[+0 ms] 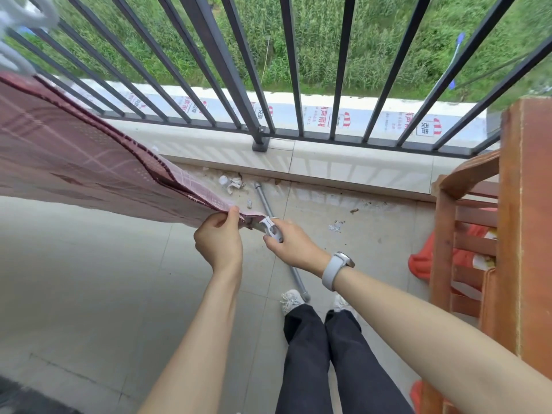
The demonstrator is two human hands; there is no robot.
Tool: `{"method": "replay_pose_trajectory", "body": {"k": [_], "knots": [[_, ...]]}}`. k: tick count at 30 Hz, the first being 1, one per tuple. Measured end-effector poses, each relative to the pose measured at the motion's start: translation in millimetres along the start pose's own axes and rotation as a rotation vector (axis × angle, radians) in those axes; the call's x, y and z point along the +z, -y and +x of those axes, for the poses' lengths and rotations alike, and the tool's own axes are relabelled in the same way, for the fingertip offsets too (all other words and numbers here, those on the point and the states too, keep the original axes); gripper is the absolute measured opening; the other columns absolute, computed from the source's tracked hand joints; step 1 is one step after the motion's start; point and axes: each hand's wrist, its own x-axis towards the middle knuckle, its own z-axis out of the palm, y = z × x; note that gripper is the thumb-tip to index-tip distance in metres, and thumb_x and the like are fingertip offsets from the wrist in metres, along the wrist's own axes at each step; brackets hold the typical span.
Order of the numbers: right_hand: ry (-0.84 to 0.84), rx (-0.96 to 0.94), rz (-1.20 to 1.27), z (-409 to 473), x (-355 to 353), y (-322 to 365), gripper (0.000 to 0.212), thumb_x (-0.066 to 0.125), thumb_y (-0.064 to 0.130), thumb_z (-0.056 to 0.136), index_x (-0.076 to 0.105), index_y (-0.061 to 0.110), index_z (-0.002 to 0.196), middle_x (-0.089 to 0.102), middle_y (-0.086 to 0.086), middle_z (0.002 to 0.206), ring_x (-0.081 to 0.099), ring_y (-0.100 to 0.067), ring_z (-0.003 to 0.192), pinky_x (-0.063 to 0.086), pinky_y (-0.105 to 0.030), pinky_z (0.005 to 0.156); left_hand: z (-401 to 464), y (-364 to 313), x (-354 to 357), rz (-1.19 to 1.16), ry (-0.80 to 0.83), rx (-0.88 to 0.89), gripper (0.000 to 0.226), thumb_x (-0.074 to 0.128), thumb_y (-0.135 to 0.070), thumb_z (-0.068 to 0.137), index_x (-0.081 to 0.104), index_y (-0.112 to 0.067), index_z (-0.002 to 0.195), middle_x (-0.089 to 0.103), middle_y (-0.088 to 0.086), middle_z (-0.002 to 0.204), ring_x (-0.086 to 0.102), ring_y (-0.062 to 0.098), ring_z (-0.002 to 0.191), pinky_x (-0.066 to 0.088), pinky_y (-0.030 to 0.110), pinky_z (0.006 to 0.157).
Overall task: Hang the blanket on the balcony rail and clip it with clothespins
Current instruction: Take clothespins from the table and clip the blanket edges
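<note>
A pink and maroon checked blanket (pixel 74 156) stretches from the upper left down to the middle of the view. My left hand (pixel 219 240) pinches its lower corner between thumb and fingers. Right beside it, my right hand (pixel 291 245) grips a white clothespin (pixel 271 228) whose jaws sit at the blanket's corner edge. The black balcony rail (pixel 227 70) with vertical bars runs across the top. A white hanger or clip (pixel 24 13), blurred, shows at the top left above the blanket.
A grey metal pole (pixel 264 201) lies on the tiled floor under my hands, with paper scraps (pixel 234 183) near the kerb. A wooden chair-like frame (pixel 484 234) stands at the right with orange cloth (pixel 427 258) beneath it. My feet are at bottom centre.
</note>
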Motion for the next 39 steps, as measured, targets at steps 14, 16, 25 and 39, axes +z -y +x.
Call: {"method": "replay_pose_trajectory", "body": {"k": [14, 16, 25, 39], "knots": [[-0.100, -0.002, -0.212, -10.5, -6.7, 2.5, 0.030, 0.043, 0.007, 0.088, 0.040, 0.006, 0.118, 0.047, -0.019, 0.115, 0.050, -0.037, 0.095, 0.043, -0.042, 0.079, -8.3, 3.9, -4.8, 0.032, -0.034, 0.059, 0.026, 0.064, -0.026, 0.078, 0.058, -0.026, 0.053, 0.059, -0.011, 0.055, 0.051, 0.009, 0.059, 0.035, 0.022, 0.058], [-0.135, -0.086, -0.220, -13.1, -6.7, 5.2, 0.032, 0.044, 0.015, 0.092, 0.040, 0.011, 0.123, 0.051, -0.016, 0.115, 0.052, -0.035, 0.097, 0.044, -0.043, 0.080, -8.2, 3.7, -5.4, 0.031, -0.030, 0.053, 0.027, 0.064, -0.026, 0.078, 0.058, -0.027, 0.051, 0.059, -0.014, 0.054, 0.052, 0.007, 0.059, 0.036, 0.022, 0.061], [-0.287, -0.205, -0.485, -27.3, 0.9, 3.4, 0.028, 0.050, 0.028, 0.090, 0.050, 0.007, 0.109, 0.071, -0.012, 0.086, 0.062, -0.039, 0.072, 0.030, -0.033, 0.052, -3.3, 2.4, -4.8, 0.075, -0.004, 0.043, 0.024, 0.063, -0.028, 0.077, 0.061, -0.023, 0.054, 0.061, -0.009, 0.056, 0.052, 0.016, 0.064, 0.034, 0.023, 0.060], [-0.276, -0.101, -0.495, 14.5, 14.6, 4.8, 0.033, 0.047, 0.041, 0.090, 0.045, 0.014, 0.110, 0.067, -0.008, 0.101, 0.061, -0.035, 0.087, 0.038, -0.036, 0.060, 1.1, 4.7, -9.7, 0.031, 0.075, 0.022, 0.027, 0.066, -0.029, 0.076, 0.063, -0.026, 0.049, 0.062, -0.012, 0.054, 0.052, 0.007, 0.058, 0.041, 0.021, 0.060]]}}
